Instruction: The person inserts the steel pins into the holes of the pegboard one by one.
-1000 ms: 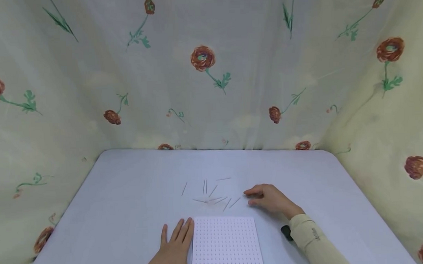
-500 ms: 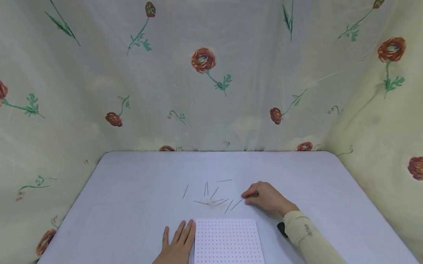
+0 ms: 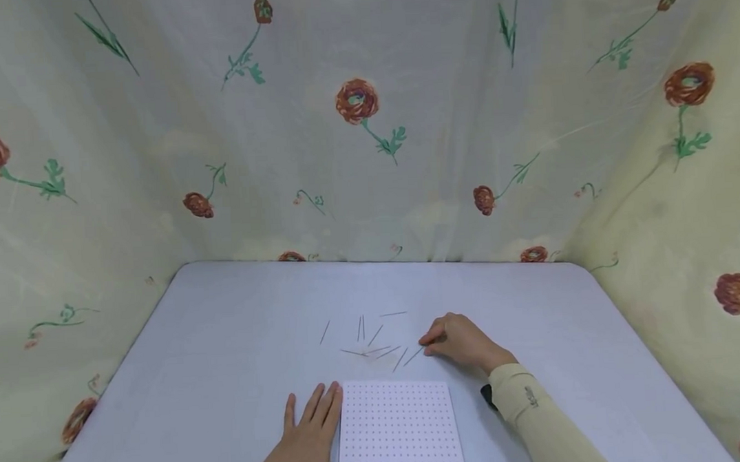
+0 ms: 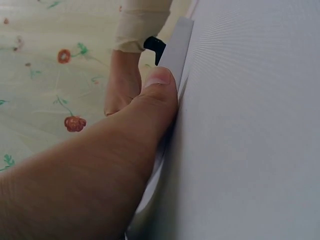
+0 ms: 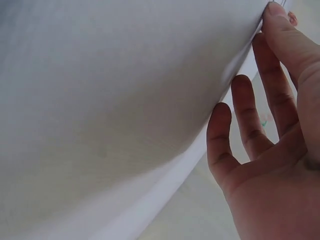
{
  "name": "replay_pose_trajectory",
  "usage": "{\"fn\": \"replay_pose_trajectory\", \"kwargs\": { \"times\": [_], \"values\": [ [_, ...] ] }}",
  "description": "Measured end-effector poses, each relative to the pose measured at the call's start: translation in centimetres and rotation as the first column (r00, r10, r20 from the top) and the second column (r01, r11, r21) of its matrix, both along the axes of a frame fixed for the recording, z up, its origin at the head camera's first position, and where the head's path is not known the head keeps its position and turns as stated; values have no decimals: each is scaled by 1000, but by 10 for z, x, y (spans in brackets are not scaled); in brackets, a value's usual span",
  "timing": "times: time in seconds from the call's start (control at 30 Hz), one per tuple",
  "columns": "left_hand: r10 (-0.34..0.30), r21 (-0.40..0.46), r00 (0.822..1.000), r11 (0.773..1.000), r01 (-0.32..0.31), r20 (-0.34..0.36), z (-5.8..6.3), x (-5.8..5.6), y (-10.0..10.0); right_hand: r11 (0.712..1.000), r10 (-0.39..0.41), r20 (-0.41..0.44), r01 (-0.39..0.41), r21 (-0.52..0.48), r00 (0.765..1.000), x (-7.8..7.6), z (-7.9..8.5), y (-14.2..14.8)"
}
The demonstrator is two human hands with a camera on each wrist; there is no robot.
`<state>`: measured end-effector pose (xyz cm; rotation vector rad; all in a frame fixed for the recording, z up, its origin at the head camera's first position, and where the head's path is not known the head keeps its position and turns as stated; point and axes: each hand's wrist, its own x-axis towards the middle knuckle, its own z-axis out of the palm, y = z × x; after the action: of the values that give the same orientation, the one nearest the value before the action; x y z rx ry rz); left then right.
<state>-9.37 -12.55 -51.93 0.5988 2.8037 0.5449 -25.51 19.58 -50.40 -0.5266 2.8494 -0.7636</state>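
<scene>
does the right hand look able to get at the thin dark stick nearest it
Probably yes: the right hand is at the far end of that thin dark stick, with nothing visible in the way.

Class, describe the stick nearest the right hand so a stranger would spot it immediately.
On the white table, find the holed board. Beyond it lie scattered thin sticks. The slanted stick you want is rightmost, the only one reaching the right hand.
</scene>
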Motion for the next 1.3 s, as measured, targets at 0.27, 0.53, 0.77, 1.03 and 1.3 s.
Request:
{"fn": "replay_pose_trajectory", "kwargs": {
  "times": [0.27,0.53,0.77,1.03,1.3],
  "values": [
    [-6,4,1000,1000,6,-24,-1,0,-2,996,52,-56,-47,80,997,-2,7,-7],
    [-5,19,1000,1000,6,-25,-2,-1,-3,991,86,-44,-81,102,995,-3,8,-10],
    [-6,28,1000,1000,6,-22,-1,-2,-4,975,141,-103,-120,186,985,0,4,-11],
    [-14,23,1000,1000,14,-11,-1,-2,-3,987,113,-70,-104,119,991,3,-1,-5],
    [-15,-11,1000,1000,15,-4,3,-2,-4,993,-74,-12,72,-91,997,6,3,5]
  ]
}}
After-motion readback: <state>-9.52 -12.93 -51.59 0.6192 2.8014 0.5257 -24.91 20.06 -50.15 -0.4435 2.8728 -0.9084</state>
